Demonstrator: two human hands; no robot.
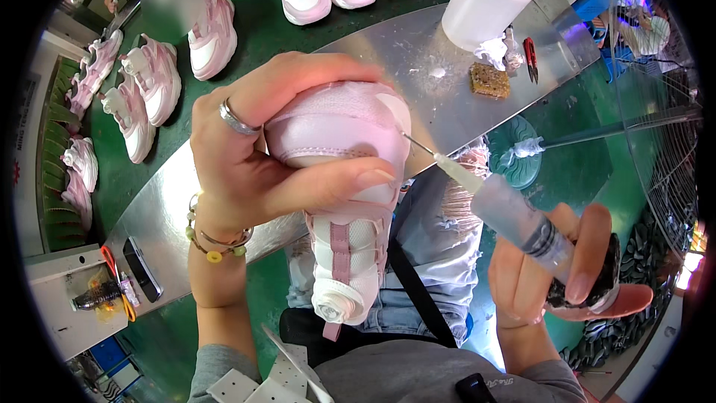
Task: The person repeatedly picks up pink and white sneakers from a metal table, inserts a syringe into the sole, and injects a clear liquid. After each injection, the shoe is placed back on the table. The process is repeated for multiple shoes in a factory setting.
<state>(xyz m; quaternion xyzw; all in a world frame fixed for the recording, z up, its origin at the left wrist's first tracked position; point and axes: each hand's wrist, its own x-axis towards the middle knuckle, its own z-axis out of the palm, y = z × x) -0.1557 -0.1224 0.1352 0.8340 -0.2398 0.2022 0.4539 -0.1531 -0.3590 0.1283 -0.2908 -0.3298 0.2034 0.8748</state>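
My left hand [253, 149] is closed around a pink and white sneaker [335, 123], its thumb along one side and its fingers over the other. The sneaker's heel points away from me or its toe does; the hand partly covers it, and the laced-looking strap part lies toward my lap. In my right hand [552, 269] is a syringe [522, 224] with a pale hub and a thin metal needle. Its tip touches or nearly touches the sneaker's right edge near the sole. Something dark sits at the plunger end, against my palm.
Beneath the sneaker runs a metal tabletop [418, 37], bearing a white plastic bottle [496, 0], a brown sponge [489, 80] and red snips [530, 60]. More pink sneakers [153, 78] stand left and far. A phone [142, 269] and orange-handled scissors [119, 283] lie left; a wire fan guard [656, 104] is right.
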